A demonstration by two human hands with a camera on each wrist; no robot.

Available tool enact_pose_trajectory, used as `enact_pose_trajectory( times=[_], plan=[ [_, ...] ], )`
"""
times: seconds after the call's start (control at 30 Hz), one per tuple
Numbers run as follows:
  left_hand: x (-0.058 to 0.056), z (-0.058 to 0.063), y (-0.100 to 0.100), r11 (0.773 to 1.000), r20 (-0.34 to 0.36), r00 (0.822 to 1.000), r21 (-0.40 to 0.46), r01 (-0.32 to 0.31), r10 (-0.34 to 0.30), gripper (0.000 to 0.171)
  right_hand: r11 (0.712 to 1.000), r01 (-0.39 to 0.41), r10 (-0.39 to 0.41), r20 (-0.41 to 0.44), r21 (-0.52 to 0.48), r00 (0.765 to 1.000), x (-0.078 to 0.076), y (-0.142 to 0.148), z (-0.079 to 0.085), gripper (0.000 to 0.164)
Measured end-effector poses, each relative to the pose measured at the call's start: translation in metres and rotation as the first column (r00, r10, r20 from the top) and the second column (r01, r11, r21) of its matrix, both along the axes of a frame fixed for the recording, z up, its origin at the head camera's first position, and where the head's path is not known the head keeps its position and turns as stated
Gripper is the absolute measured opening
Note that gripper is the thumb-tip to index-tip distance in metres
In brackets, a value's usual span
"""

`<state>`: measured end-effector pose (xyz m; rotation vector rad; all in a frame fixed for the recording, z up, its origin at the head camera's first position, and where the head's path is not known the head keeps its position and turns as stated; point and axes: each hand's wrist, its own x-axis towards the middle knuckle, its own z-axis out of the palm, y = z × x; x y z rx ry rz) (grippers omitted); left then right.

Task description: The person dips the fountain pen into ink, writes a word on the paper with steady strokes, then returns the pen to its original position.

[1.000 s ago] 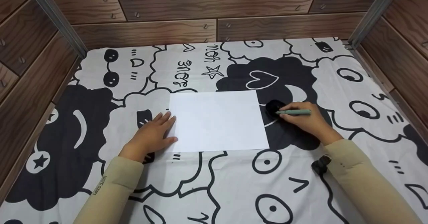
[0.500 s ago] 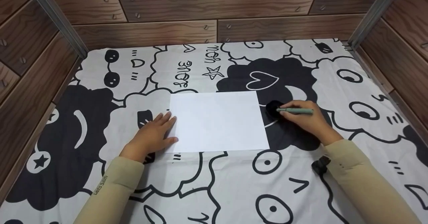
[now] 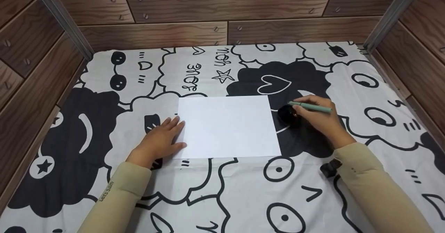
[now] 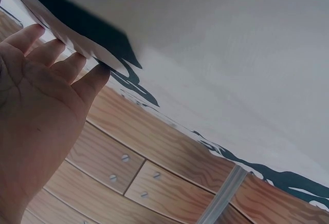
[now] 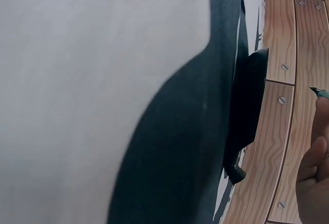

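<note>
Right hand [image 3: 321,120] is pinching a slim green pen [image 3: 315,107], dark nib [image 5: 314,91] hanging near a black pot [image 3: 287,114]; left hand [image 3: 158,139], I'm seeing, is spreading over plain white paper's [image 3: 227,127] left edge.

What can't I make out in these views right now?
Round black container, head view: its contents, lost in black on black.
Slim green pen, right wrist view: all but its tip end, cut off by the right edge.
Small black device with a cable, head view: partly covered by the beige fabric sleeve.
Bare left hand, left wrist view: partly beyond the left edge.
</note>
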<state>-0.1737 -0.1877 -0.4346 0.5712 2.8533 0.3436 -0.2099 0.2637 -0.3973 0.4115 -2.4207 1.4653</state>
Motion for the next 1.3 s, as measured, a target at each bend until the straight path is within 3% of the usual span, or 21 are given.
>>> enact_pose_trajectory(
  times=[0.13, 0.33, 0.63, 0.97, 1.3],
  plan=[
    [-0.001, 0.000, 0.001, 1.000, -0.003, 1.000, -0.001, -0.003, 0.003, 0.071, 0.999, -0.012, 0.010, -0.041, -0.044, 0.999, 0.005, -0.015, 0.013, 0.013],
    [-0.001, -0.001, 0.001, 1.000, -0.002, 1.000, 0.000, -0.009, 0.009, 0.070, 0.999, 0.027, -0.030, -0.055, -0.046, 0.998, 0.004, -0.034, 0.021, 0.013],
    [-0.001, -0.001, 0.002, 1.000, 0.013, 1.000, -0.005, -0.021, 0.021, 0.070, 0.980, -0.059, 0.049, -0.059, -0.191, 0.997, -0.004, -0.066, 0.017, 0.014],
    [-0.001, -0.001, 0.004, 1.000, 0.013, 1.000, -0.005, -0.024, 0.024, 0.070, 0.982, -0.086, 0.081, -0.035, -0.168, 0.996, -0.008, -0.105, 0.015, 0.012],
    [-0.002, -0.001, 0.003, 1.000, 0.013, 1.000, -0.008, -0.021, 0.021, 0.070, 0.971, -0.116, 0.120, 0.009, -0.210, 0.993, -0.035, -0.127, -0.019, 0.012]
  ],
)
